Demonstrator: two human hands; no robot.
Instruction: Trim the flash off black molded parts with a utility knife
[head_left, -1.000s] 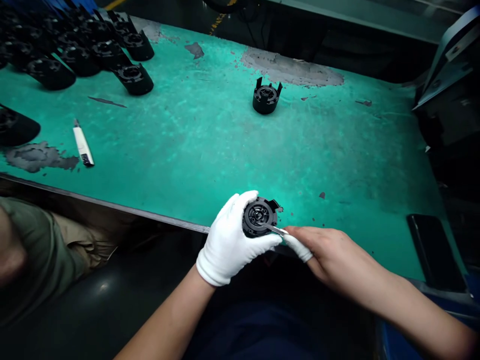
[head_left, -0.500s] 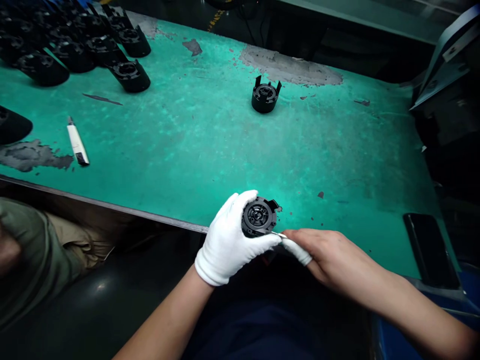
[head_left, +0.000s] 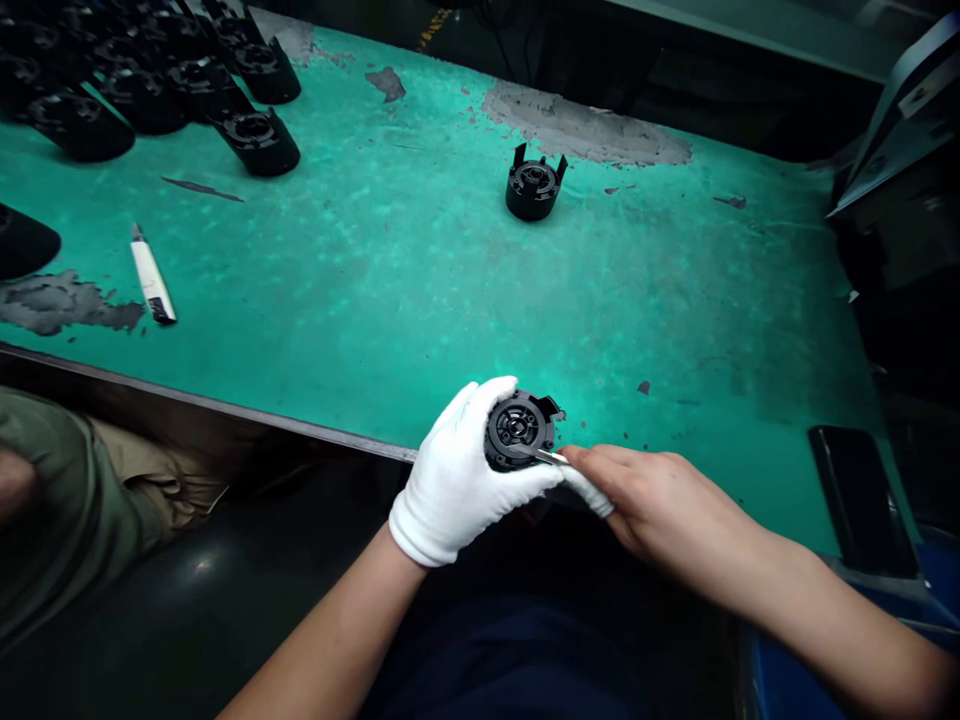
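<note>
My left hand (head_left: 457, 470), in a white glove, is wrapped around a round black plastic part (head_left: 520, 424) at the table's front edge. The part's ringed face is turned up, and a tab juts out at its upper right. In my right hand (head_left: 637, 485), bare apart from a white covering on the thumb, is a knife (head_left: 546, 456) with a thin metal blade; the fingers hide most of its handle. Its tip lies over the lower face of the part, close to my left thumb. Farther back, a similar black part (head_left: 534, 190) stands upright with prongs pointing up.
Several black cylindrical housings (head_left: 262, 142) crowd the back left of the green table (head_left: 352, 270). A white-handled knife (head_left: 152, 275) lies at left, and a black phone (head_left: 862, 500) at the right front. Another person's sleeve (head_left: 67, 510) shows at lower left.
The knife blade has moved from the lower rim up and left onto the face of the black part. My left hand keeps its hold; the view has shifted slightly.
</note>
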